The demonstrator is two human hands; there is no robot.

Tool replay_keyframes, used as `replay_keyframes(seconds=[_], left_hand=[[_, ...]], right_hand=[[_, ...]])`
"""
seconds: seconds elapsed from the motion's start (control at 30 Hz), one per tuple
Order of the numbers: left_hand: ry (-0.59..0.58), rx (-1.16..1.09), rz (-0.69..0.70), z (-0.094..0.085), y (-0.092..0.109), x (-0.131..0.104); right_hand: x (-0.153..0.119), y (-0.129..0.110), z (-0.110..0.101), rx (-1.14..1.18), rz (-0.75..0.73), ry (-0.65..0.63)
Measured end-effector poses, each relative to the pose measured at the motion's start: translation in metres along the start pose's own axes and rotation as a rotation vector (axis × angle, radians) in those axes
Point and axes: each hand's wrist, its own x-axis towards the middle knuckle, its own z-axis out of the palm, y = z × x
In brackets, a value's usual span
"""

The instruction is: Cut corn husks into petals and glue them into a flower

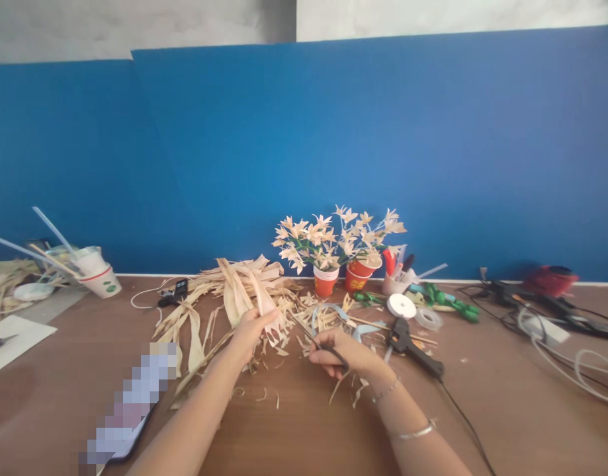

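Note:
My left hand [249, 336] is closed on a wide, pale dried corn husk [240, 291], whose lower edge is cut into points. In my right hand [336, 350] is a pair of dark-handled scissors [307, 335], with the blades aimed toward the husk but apart from it. A heap of dried husks [204, 291] lies behind and left of my left hand. Small husk scraps [262, 396] are scattered under and between both hands. Beyond them stand paper cups [325, 283] holding husk flowers [311, 237] on green stems.
Right of my right hand lies a black glue gun [417, 350] with its cord. Nearby are a white ribbon spool [401, 305], a tape roll [429, 318] and green bundles [450, 304]. A blurred phone [130, 413] lies at left front. Cables [576, 357] spread at right; a blue panel [304, 152] stands behind.

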Motion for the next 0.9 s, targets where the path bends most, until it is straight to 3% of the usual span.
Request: replay_keyframes(seconds=[0.1,0.27,0.4,0.53,0.73,0.9], left_hand=[[0.040,-0.051,0.057,0.001,-0.002,0.001],[0.262,-0.165,0.194,0.007,-0.005,0.001],[0.403,-0.393,0.244,0.016,-0.003,-0.005],[0.406,-0.521,0.239,0.025,-0.003,-0.011],[0.394,-0.439,0.200,0.035,-0.011,-0.020],[0.382,-0.474,0.077,0.042,-0.015,-0.026]], right_hand=[[0.001,0.001,0.001,0.075,-0.070,-0.005],[0.002,-0.002,0.006,0.130,-0.129,0.014],[0.000,-0.011,0.016,0.051,-0.067,-0.092],[0.003,-0.017,0.031,-0.036,0.018,-0.172],[0.020,-0.012,0.058,0.097,-0.094,0.065],[0.032,-0.003,0.069,0.189,-0.144,0.154]])
